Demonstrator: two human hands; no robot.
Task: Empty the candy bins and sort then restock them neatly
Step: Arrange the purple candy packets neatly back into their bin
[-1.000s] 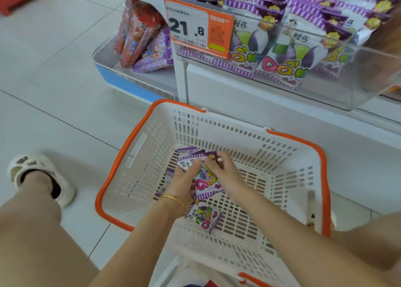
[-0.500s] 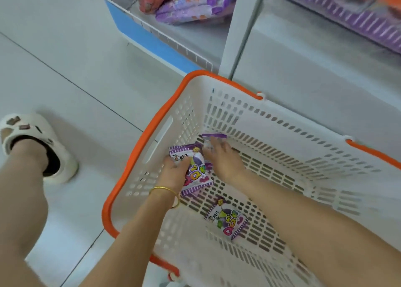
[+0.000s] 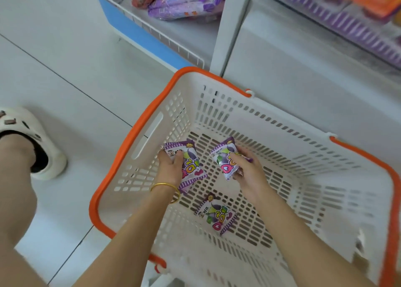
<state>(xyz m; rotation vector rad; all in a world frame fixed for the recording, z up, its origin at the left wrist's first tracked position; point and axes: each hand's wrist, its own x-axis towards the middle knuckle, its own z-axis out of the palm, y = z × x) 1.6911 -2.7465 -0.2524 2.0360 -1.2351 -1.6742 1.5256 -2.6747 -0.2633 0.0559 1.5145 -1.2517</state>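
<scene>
Restocking stage, with the basket nearly cleared. Both my hands work inside the basket (image 3: 130,147), which stands on the floor against the display base. My left hand (image 3: 170,170) grips a small stack (image 3: 191,163) of purple candy packs, thumb across the top face. I cannot tell how many packs it contains. My right hand (image 3: 249,171) pinches a single pack (image 3: 224,157) along its right edge, thumb on top, with the pack tilted. The two handfuls sit side by side, near each other but apart. One loose pack (image 3: 217,216) lies flat on the basket floor, between my forearms and nearer to me than either hand, touched by neither. No other candy shows in the basket. The bin (image 3: 329,26) appears only as a blurred purple strip at upper right, well apart from my hands, and its fill level is not legible. By my judgement, emptying is done and gathering is close to finished. What is left is to pick up the loose pack, then square all the packs and set them in the bin. Bags (image 3: 182,4) on the low shelf (image 3: 184,32) lie untouched.
</scene>
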